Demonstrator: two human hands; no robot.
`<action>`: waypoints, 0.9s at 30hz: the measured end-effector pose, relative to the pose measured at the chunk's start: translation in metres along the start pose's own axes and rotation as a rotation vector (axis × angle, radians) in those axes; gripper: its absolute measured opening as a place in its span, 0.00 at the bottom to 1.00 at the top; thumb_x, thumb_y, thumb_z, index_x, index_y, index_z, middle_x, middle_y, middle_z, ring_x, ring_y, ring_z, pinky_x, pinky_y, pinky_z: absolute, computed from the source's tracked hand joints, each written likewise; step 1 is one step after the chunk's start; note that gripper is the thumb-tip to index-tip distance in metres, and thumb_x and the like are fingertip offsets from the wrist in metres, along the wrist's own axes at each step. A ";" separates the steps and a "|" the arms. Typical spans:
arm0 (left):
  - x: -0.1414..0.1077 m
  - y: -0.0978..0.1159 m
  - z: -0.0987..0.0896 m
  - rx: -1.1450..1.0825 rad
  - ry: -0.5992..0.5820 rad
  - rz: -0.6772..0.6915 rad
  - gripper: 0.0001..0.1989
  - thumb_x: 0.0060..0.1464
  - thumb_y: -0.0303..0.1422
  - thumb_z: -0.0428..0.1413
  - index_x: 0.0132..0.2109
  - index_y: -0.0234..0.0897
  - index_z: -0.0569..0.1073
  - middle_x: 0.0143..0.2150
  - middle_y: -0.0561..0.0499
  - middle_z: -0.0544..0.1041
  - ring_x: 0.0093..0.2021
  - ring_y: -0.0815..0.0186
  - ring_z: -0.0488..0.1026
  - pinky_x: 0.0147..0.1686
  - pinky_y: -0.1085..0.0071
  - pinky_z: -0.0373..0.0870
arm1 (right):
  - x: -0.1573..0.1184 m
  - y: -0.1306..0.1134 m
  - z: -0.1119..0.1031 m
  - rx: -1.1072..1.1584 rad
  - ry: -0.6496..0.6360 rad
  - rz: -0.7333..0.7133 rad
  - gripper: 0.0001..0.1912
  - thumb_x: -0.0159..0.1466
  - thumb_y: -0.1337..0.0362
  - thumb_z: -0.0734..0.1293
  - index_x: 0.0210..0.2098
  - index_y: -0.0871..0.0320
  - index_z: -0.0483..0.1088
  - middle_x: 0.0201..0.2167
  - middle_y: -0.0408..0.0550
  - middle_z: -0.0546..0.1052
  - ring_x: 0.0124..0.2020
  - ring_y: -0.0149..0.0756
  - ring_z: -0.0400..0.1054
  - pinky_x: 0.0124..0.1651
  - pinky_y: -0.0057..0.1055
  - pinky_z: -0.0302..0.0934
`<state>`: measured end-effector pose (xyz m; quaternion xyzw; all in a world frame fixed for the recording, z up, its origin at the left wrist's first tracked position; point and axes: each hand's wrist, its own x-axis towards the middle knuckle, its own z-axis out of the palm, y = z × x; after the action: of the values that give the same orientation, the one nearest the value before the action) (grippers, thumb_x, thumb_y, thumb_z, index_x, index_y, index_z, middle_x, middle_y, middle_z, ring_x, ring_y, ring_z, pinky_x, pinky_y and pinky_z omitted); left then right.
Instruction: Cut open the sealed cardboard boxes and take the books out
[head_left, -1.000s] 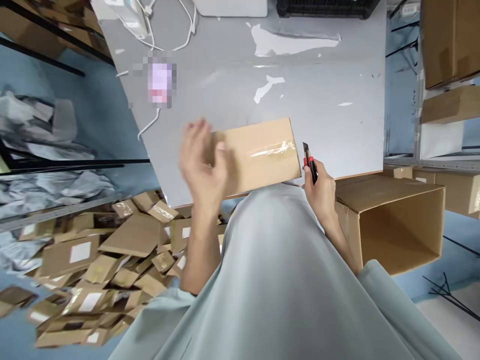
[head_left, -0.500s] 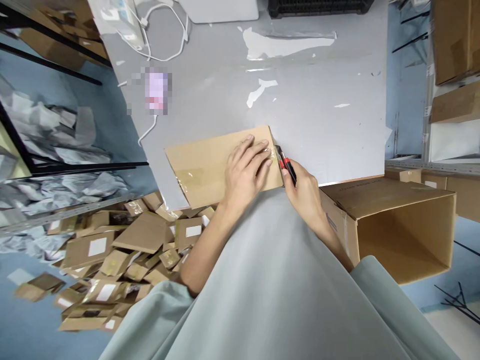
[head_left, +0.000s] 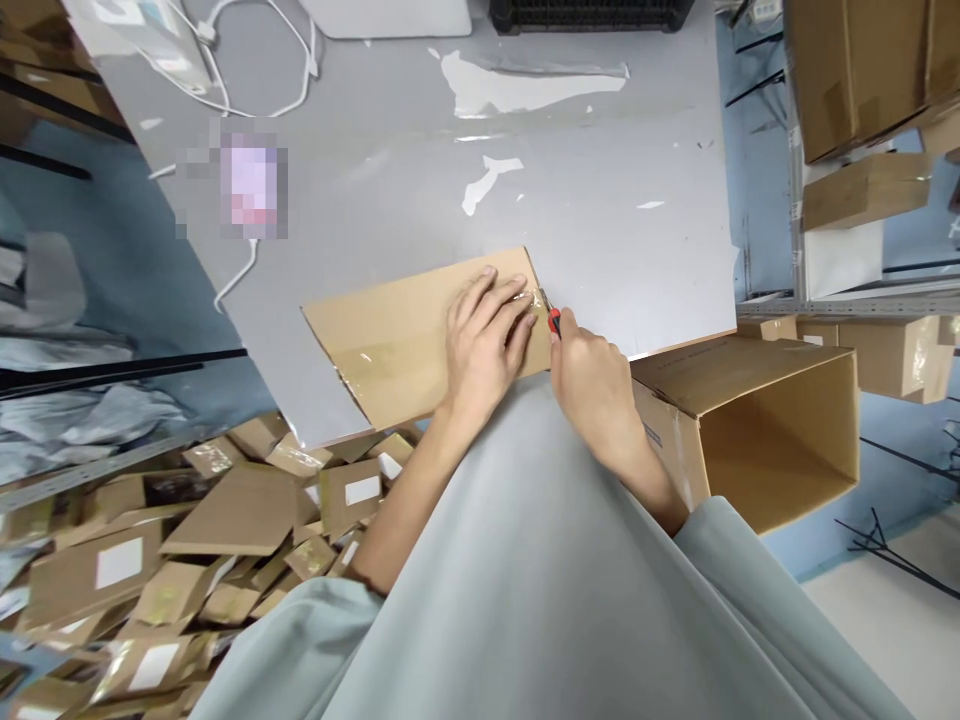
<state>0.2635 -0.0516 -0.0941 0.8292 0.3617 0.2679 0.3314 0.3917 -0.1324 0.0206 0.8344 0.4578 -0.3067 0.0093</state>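
Observation:
A flat taped cardboard box (head_left: 390,320) lies at the near edge of the grey table, slightly slanted. My left hand (head_left: 484,335) rests on top of its right part, fingers spread and lying on the cardboard. Wrapped round a red and black utility knife (head_left: 555,320) is my right hand (head_left: 596,385), just beyond the box's right end. The knife's tip meets that end near the shiny tape; most of the handle is hidden in my palm.
Torn white scraps (head_left: 525,88) lie on the grey table (head_left: 637,260). A white cable (head_left: 240,270) runs to a blurred-out device on the left. A large open carton (head_left: 780,440) stands at right; many small boxes (head_left: 232,510) are heaped below left.
The view has shifted, so the table sits further left. My right hand has turned and closed further over the knife, hiding more of its handle. My left hand stays on the box.

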 end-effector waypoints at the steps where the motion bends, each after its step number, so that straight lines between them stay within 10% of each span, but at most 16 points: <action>1: 0.000 -0.001 0.000 -0.011 -0.004 -0.001 0.16 0.79 0.44 0.55 0.61 0.45 0.82 0.70 0.45 0.82 0.81 0.48 0.67 0.82 0.41 0.58 | 0.002 -0.007 -0.005 -0.023 -0.015 0.013 0.23 0.82 0.71 0.54 0.70 0.65 0.69 0.50 0.66 0.86 0.51 0.56 0.85 0.53 0.45 0.75; 7: -0.002 -0.008 0.005 -0.025 -0.002 0.006 0.16 0.79 0.44 0.55 0.64 0.47 0.80 0.71 0.46 0.81 0.81 0.49 0.66 0.83 0.40 0.57 | -0.002 -0.019 -0.013 -0.030 -0.003 0.041 0.18 0.81 0.72 0.56 0.58 0.62 0.76 0.47 0.66 0.85 0.53 0.56 0.84 0.53 0.43 0.73; 15: -0.001 -0.005 0.009 -0.030 -0.005 0.033 0.16 0.79 0.42 0.53 0.64 0.47 0.80 0.72 0.45 0.80 0.82 0.49 0.64 0.82 0.40 0.57 | -0.035 -0.002 0.015 -0.155 -0.037 0.109 0.22 0.81 0.71 0.54 0.66 0.65 0.72 0.43 0.68 0.86 0.46 0.55 0.86 0.44 0.40 0.74; 21: -0.025 -0.012 -0.040 0.039 0.142 -0.080 0.19 0.76 0.44 0.58 0.69 0.51 0.78 0.77 0.44 0.74 0.84 0.46 0.61 0.84 0.35 0.47 | -0.044 0.032 0.008 0.025 0.106 0.063 0.19 0.82 0.60 0.59 0.66 0.55 0.74 0.41 0.56 0.88 0.40 0.52 0.84 0.42 0.38 0.70; 27: -0.072 -0.059 -0.085 0.161 0.371 -0.407 0.37 0.74 0.52 0.58 0.80 0.42 0.63 0.86 0.32 0.55 0.89 0.42 0.44 0.85 0.35 0.40 | 0.051 0.106 0.070 0.480 0.272 0.142 0.19 0.79 0.47 0.64 0.44 0.56 0.74 0.34 0.50 0.83 0.32 0.42 0.80 0.39 0.33 0.69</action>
<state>0.1373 -0.0463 -0.0986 0.7000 0.5952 0.3135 0.2395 0.4581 -0.1760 -0.0910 0.8763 0.3096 -0.2901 -0.2283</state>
